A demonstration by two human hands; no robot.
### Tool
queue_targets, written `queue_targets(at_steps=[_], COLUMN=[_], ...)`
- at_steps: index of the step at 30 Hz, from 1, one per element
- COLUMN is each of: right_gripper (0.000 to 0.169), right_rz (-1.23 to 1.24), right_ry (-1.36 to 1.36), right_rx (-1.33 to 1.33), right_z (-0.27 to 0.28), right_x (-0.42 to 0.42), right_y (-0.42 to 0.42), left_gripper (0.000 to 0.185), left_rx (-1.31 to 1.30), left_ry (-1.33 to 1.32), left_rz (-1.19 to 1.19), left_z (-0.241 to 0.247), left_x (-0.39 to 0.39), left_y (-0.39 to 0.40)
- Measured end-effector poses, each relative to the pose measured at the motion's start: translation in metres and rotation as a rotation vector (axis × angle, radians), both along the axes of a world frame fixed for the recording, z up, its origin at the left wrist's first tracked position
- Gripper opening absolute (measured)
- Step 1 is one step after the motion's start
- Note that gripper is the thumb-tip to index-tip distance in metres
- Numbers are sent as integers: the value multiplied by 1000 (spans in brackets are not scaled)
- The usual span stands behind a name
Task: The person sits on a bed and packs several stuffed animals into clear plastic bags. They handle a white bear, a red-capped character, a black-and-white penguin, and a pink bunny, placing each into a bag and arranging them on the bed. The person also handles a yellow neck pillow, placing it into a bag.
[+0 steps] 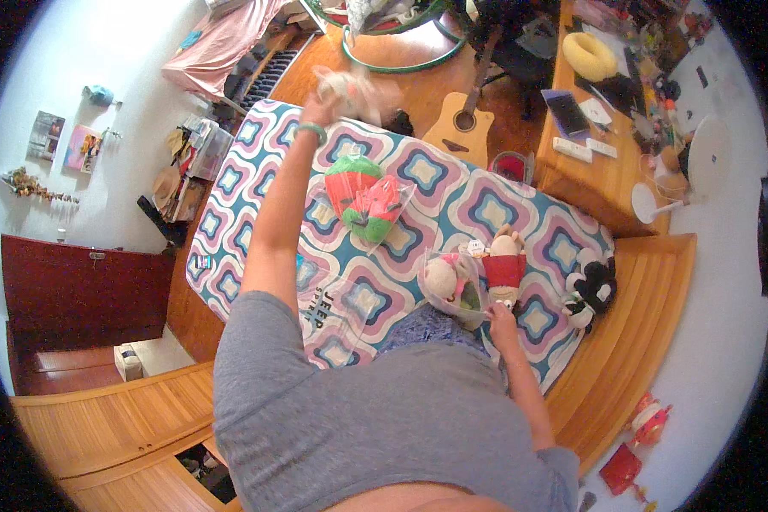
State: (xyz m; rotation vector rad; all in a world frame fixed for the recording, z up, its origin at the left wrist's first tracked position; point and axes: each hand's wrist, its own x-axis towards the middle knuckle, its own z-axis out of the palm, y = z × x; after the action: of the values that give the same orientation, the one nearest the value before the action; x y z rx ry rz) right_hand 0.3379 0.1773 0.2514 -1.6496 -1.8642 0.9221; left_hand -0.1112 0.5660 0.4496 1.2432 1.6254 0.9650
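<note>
My left hand [322,110], with a pale green bracelet at its wrist, grips a motion-blurred whitish and pink item [358,95] at the bed's far edge; its exact kind is unclear. My right hand [503,322] pinches the rim of a clear plastic bag [470,307] in front of my body. Inside that bag lies a pale plush toy [440,281] with pink and green parts. Right beside it, a plush toy in a red top [504,272] lies with its head towards me. Red and green plush toys [361,192] in clear plastic rest mid-bed.
A patterned sheet [422,171] covers the bed. A printed clear bag [342,313] lies at left, a black-and-white plush [592,285] at right. Beyond the bed stand a guitar [461,128] and a green-rimmed round mirror-like object [409,48]. A cluttered wooden desk [560,169] is at far right.
</note>
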Motion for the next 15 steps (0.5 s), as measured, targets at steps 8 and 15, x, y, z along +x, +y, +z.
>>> queue_targets(at_steps=[8,15], right_gripper=[11,12], right_rz=[-25,30], right_ry=[-52,-84], right_rx=[-10,-10], right_z=[-16,-3], right_x=[-11,-15], right_y=[-9,-1], left_gripper=[38,41], left_rx=[390,31], left_ry=[179,811], left_rz=[-192,-1386], left_z=[-130,-272], left_x=[94,204], left_y=[-47,-239])
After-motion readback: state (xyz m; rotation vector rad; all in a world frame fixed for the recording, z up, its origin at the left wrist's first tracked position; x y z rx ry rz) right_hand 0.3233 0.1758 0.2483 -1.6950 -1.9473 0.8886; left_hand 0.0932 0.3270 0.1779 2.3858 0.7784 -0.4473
